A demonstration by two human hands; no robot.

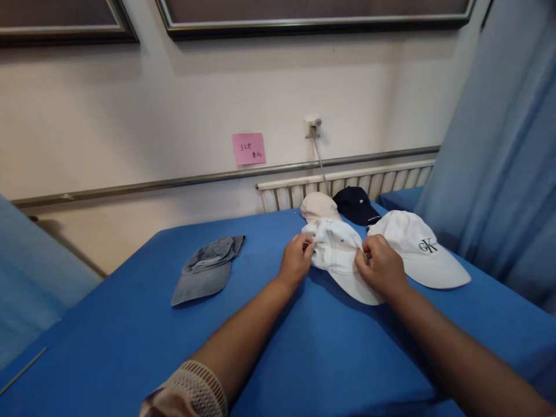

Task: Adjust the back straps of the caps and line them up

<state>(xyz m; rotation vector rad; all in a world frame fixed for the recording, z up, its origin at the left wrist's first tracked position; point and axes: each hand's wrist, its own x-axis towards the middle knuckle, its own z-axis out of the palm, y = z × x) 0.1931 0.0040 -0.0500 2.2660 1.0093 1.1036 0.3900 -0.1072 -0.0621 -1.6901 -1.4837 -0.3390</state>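
Between my two hands is a pale, whitish baseball cap (336,249), its brim pointing toward me and to the right. My left hand (297,259) pinches the left side of its crown. On the opposite side, my right hand (381,263) has its fingers closed on the cap's edge, near the brim. Right beside that hand sits a white cap with black letters (406,246). Behind the held cap are a cream cap (320,205) and a navy cap (355,204). A grey cap (208,269) lies apart on the left, its crown partly collapsed.
A blue-covered table (130,324) spreads under the caps. Blue curtains hang at the right (495,162) and left. Along the wall run a metal rail (182,180) and a white radiator (295,194). A cord drops from the wall socket (311,128). A thin stick (24,370) lies at lower left.
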